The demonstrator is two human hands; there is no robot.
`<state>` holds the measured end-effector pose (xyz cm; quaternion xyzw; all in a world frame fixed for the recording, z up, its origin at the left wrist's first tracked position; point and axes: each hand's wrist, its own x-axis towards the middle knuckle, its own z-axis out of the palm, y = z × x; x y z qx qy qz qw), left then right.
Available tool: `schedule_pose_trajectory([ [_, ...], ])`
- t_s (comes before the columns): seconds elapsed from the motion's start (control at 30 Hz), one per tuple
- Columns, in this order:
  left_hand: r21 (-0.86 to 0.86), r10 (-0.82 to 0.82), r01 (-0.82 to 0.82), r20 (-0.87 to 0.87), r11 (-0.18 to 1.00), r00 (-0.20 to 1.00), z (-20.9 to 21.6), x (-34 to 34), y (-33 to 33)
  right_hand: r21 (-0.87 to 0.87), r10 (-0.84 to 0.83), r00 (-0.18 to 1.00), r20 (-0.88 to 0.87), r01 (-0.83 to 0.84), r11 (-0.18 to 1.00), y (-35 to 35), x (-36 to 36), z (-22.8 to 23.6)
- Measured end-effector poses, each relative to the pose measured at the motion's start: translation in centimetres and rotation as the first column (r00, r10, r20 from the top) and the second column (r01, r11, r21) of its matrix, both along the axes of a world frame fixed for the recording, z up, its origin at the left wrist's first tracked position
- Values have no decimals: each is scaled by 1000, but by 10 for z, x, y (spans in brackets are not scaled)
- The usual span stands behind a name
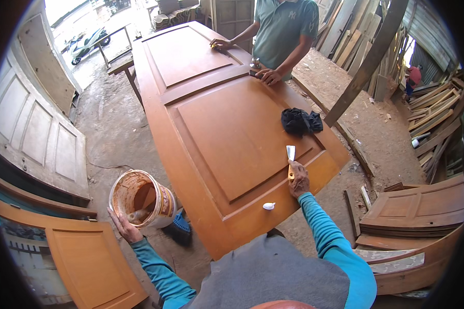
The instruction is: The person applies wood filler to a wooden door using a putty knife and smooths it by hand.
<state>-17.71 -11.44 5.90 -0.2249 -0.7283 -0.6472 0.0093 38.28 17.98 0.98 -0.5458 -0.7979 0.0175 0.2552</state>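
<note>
A brown panelled wooden door (pixel 219 139) lies flat in front of me. My right hand (pixel 299 181) is closed around the yellow handle of a putty knife (pixel 291 158), its pale blade pointing away over the near right part of the door. My left hand (pixel 126 226) grips a white plastic bucket (pixel 166 206) by its side, left of the door. The bucket is tilted and smeared inside with orange-brown residue; something roundish lies in it that I cannot make out. Close to the door's near edge is a small white object (pixel 268 206). A crumpled black cloth (pixel 300 121) rests farther right on the door.
Across the door stands a person in a green shirt (pixel 283 36), both hands on small tools on the surface. A blue broom (pixel 181 222) is beside the bucket. More doors (pixel 38 123) lean at left; others (pixel 415 206) are stacked at right. A slanted post (pixel 366 67) rises beyond.
</note>
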Motion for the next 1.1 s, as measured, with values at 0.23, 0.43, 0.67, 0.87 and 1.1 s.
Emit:
schedule_pose_trajectory([
  [0.23,-39,-48,48,-5,998,999,-2,-5,-1,20,-10,1000,-26,11,1000,-5,4,2],
  [0.43,-66,-31,37,90,997,995,4,-1,-14,-73,83,997,-7,-83,994,-3,-3,-5],
  [0.67,-31,-10,12,66,999,998,29,22,10,-183,155,961,-230,-199,963,21,23,18],
  [0.87,9,49,-48,-8,999,999,28,31,1,115,261,964,-55,-254,960,27,-45,100],
  [1.1,80,54,-55,15,995,998,30,38,4,112,865,500,-34,-858,501,-38,-280,217],
])
